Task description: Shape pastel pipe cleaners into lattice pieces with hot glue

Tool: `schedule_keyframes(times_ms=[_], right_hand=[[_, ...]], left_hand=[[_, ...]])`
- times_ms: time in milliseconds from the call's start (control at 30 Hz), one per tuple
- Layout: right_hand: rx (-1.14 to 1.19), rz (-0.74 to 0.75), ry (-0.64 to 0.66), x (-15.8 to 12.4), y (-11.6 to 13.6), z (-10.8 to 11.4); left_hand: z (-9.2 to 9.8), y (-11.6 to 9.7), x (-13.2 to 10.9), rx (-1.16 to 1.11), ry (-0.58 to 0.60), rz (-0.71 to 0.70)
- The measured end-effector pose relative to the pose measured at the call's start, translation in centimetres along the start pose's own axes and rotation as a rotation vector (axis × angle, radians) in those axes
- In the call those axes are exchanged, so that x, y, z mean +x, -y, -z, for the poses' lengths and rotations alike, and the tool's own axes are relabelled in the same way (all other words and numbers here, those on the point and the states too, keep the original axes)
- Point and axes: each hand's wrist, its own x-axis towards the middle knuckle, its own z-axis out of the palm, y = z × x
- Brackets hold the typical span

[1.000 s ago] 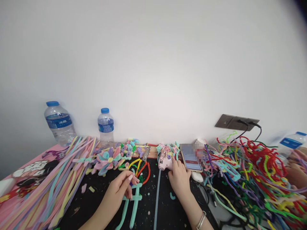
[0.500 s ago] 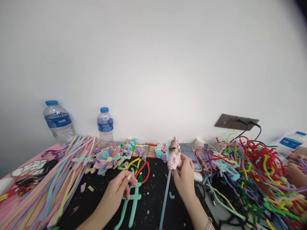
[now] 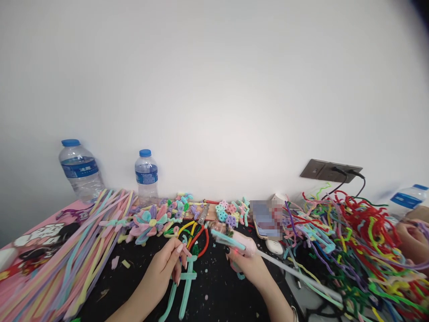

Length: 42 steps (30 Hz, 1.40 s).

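My right hand (image 3: 246,264) is wrapped round the handle of a pink hot glue gun (image 3: 248,247), whose soiled nozzle points left. A long translucent glue stick (image 3: 301,275) sticks out of its back toward the lower right. Left of it, my left hand (image 3: 169,259) is closed in a pinch on a small pink piece of pipe cleaner (image 3: 187,250), mostly hidden by the fingers. Mint-green pipe cleaner strips (image 3: 186,290), crossed by a short bar, lie on the black mat just beside that hand. Pliers (image 3: 203,217) with red and yellow handles rest behind it.
Bundled pastel pipe cleaners (image 3: 83,250) lie at left, a tangled colourful heap (image 3: 355,237) at right. Finished fuzzy flowers (image 3: 150,222), a phone (image 3: 266,221) and a white case (image 3: 274,247) line the back. Water bottles (image 3: 146,174) stand by the wall. Another person's hand (image 3: 410,241) is at far right.
My right hand has turned the glue gun from upright to nearly level, nozzle swung left and down, glue stick swung out to the right. My left hand has barely moved.
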Motion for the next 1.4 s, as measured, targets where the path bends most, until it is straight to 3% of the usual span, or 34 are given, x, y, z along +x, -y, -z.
schedule_keyframes(times_ms=[233, 500, 633, 767, 1033, 1400], right_hand=[[0.015, 0.028, 0.254, -0.2, 1.3, -0.2], [-0.042, -0.032, 0.155, -1.0, -0.4, -0.6], [0.019, -0.031, 0.192, -0.7, 0.3, -0.7], [0.07, -0.027, 0.24, -0.3, 1.1, -0.7], [0.004, -0.037, 0.194, -0.7, 0.2, -0.6], [0.006, -0.052, 0.209, -0.6, 0.2, -0.5]], left_hand=[[-0.4, -0.4, -0.4, -0.062, 0.035, 0.019], [-0.8, -0.6, -0.8, -0.051, 0.007, 0.028], [-0.8, -0.7, -0.8, -0.114, 0.007, 0.036], [-0.8, -0.9, -0.5, -0.27, 0.018, 0.092], [-0.3, -0.7, -0.4, -0.763, 0.124, 0.297], [-0.3, -0.3, -0.4, -0.888, 0.125, 0.324]])
